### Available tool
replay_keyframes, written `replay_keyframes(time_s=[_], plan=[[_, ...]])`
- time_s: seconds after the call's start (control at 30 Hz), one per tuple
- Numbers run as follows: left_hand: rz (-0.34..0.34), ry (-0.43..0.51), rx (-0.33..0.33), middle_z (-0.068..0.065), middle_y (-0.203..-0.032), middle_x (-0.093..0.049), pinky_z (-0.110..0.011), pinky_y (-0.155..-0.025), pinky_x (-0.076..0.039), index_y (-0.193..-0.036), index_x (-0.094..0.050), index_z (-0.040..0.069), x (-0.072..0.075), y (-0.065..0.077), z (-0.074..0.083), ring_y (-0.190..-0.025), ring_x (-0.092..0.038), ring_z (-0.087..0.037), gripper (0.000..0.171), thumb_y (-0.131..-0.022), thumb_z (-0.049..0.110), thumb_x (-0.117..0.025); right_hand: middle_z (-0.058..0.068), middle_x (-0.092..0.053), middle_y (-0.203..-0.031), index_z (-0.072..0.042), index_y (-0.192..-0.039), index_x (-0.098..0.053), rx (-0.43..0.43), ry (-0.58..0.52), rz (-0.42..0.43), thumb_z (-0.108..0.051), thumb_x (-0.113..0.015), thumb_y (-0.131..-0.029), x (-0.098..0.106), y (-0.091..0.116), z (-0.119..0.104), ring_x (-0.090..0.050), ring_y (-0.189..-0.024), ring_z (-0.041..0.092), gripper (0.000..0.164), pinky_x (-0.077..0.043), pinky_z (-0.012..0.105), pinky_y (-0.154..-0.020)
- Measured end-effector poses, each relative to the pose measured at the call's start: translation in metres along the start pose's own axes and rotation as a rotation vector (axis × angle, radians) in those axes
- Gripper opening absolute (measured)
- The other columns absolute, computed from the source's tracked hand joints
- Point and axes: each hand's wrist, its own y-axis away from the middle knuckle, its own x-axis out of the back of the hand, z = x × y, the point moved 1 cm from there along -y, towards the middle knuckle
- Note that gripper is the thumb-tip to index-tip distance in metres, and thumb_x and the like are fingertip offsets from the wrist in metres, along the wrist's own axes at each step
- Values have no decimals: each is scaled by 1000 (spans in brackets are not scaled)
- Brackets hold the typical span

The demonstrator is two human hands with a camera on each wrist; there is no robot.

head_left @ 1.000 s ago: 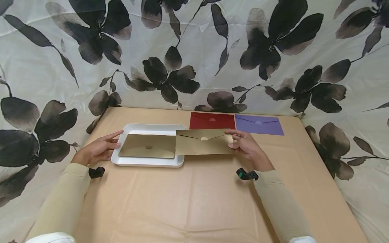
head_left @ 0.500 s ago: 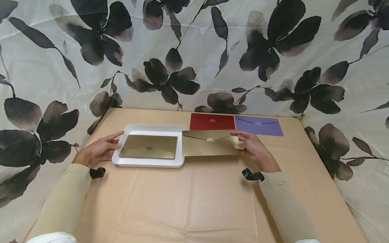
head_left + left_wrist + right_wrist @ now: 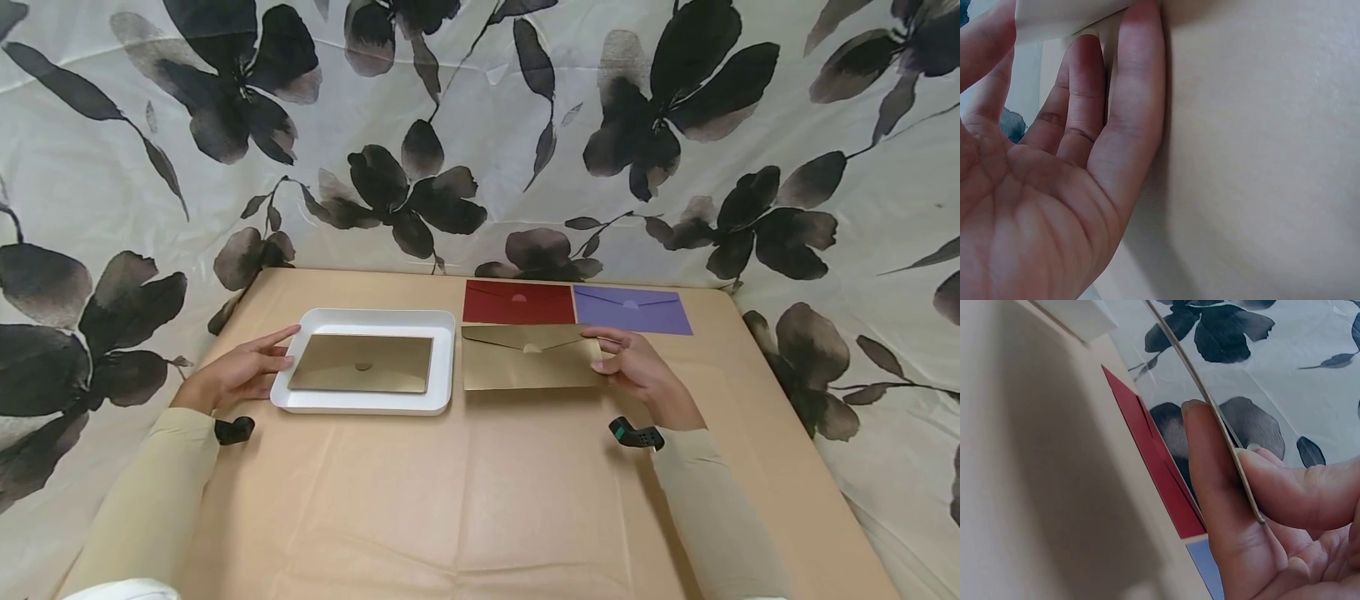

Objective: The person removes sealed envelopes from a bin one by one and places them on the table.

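Note:
My right hand (image 3: 637, 371) pinches the right edge of a gold envelope (image 3: 528, 362), its flap side with a round seal facing me. In the right wrist view the envelope (image 3: 1200, 381) appears edge-on between thumb and fingers. It hangs above the table, just right of a white tray (image 3: 360, 402). Inside the tray lies another gold envelope (image 3: 375, 354). My left hand (image 3: 240, 371) touches the tray's left side with extended fingers. In the left wrist view those fingers (image 3: 1138, 69) reach the white tray wall (image 3: 1047, 19); the tips are partly cut off or hidden.
A red envelope (image 3: 517, 302) and a purple envelope (image 3: 633, 310) lie side by side along the back of the tan-covered table (image 3: 397, 500). Behind the table hangs a white cloth (image 3: 525, 200) with dark flowers.
My right hand has carried the gold envelope to the right, from overlapping the tray's right rim to apart from it. The left hand stays at the tray, which has not visibly moved.

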Motion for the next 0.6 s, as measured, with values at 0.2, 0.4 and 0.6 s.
replay_keyframes(time_s=[0.2,0.4,0.6], plan=[[1,5,-1,-23,-172,-9,-42,-98,-60,-167,-7,39,1,0,-1,-120,-57,-14,82,-106,28,-60,-9,-75,-108,-1,-144,-54,12,-5,-2,20,-58,-90,9,5,0,-65,-75,7,58,-38,19,-49],[-4,5,-2,-23,-173,-6,-42,-97,-60,-167,-6,40,1,1,0,-118,-57,-10,80,-107,28,-59,-8,-74,-104,-4,-139,-59,9,-9,18,21,-58,-90,19,12,0,-63,-75,8,55,-41,20,-53],[-16,13,-15,-23,-172,-7,-40,-95,-61,-167,-4,37,-1,3,1,-114,-59,-7,80,-108,26,-57,-10,-73,-104,-8,-136,-63,12,-1,25,20,-59,-90,31,18,3,-61,-75,7,53,-43,19,-54]])
